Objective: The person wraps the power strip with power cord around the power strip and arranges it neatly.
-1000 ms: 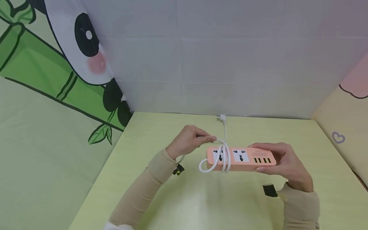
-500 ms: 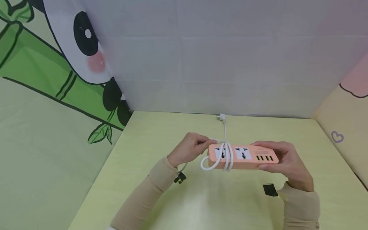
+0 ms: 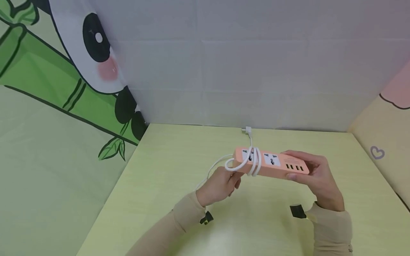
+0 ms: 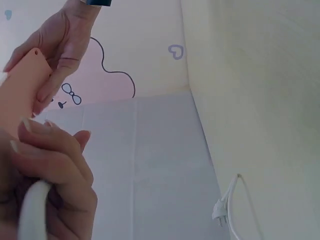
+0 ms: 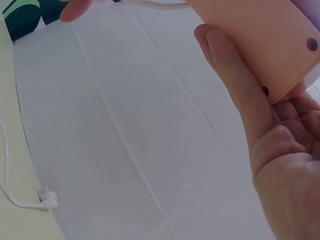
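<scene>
A pink power strip (image 3: 272, 170) is held above the table, tilted with its right end lower. White cable (image 3: 255, 161) loops several times around its left part. The right hand (image 3: 320, 177) grips the strip's right end, thumb in front and fingers behind; the right wrist view shows this hand (image 5: 285, 155) along the strip's underside (image 5: 260, 45). The left hand (image 3: 219, 186) is below the strip's left end, and in the left wrist view its curled fingers (image 4: 55, 170) close round the white cable (image 4: 35, 212). Its fingertips are partly hidden in the head view.
The white plug (image 3: 247, 131) lies near the table's back edge, joined to the cable. Pale yellow table (image 3: 160, 156) extends below both arms. A grey wall (image 3: 224, 71) stands behind, with a cartoon-printed sheet (image 3: 48, 71) at the left.
The left hand has moved down from above the strip's left end to below it, with cable now trailing behind the hand. The strip has risen slightly and tilted more.
</scene>
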Available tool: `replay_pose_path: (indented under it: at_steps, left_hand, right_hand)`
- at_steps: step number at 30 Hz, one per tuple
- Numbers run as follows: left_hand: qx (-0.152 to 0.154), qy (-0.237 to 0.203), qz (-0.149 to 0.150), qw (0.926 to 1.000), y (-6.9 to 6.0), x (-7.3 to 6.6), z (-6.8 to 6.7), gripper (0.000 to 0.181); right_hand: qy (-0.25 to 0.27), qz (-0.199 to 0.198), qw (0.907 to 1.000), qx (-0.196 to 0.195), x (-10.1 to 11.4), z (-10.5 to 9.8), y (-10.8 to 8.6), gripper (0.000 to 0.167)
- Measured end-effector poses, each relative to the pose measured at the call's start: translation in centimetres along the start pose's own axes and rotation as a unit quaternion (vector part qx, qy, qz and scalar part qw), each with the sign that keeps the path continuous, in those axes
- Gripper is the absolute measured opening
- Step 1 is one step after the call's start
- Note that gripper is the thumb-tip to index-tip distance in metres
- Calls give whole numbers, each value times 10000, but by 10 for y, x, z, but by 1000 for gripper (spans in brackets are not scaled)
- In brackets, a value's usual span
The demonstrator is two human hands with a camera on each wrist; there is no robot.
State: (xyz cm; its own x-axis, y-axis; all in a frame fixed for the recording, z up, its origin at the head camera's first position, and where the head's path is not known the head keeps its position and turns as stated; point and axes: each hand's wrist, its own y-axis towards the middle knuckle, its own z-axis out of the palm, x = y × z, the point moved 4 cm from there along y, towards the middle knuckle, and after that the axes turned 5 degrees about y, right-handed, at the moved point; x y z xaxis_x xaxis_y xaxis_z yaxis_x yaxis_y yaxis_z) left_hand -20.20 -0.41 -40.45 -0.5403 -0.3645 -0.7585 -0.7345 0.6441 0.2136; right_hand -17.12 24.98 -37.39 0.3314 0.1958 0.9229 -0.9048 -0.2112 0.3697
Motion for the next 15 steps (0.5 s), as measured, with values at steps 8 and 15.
replay_pose_path:
  at_steps: [8, 15]
  left_hand:
    - [103, 822, -262, 9962, -6, -13, 11, 34]
    - [50, 1113, -184, 9936, -10, -20, 9, 33]
  right_hand:
    - [-101, 132, 9996, -245, -5, -3, 3, 51]
    - [-136, 135, 9995, -255, -4, -4, 3, 51]
